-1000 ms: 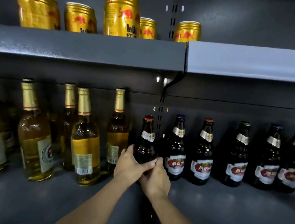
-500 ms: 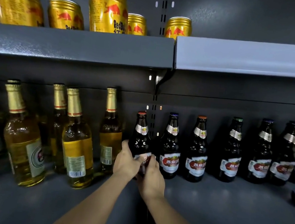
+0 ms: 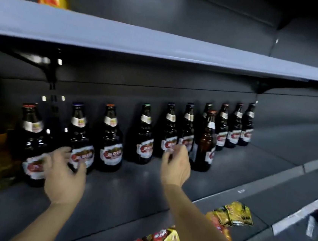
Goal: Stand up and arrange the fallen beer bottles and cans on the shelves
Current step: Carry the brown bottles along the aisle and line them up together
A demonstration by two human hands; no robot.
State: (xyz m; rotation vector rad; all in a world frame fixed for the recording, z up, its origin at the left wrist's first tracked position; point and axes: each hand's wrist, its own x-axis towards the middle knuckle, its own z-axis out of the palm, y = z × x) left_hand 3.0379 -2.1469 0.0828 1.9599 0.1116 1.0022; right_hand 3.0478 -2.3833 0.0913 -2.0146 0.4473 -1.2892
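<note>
Dark bottles (image 3: pixel 142 136) upright on shelf (image 3: pixel 127 186); left hand (image 3: pixel 64 177) beside them (fingers loose, empty); right hand (image 3: pixel 176 164) likewise, grip unclenched

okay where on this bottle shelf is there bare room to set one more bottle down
Bare shelf lies right of the last dark bottle, and along the front edge before the row. Crowded: the bottles near the brown bottle, and around the left hand.

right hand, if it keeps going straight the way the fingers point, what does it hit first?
Probably the purple-capped dark bottle: the right hand reaches toward the back of the shelf, fingertips right at its label. Motion blur hides whether they already touch.
</note>
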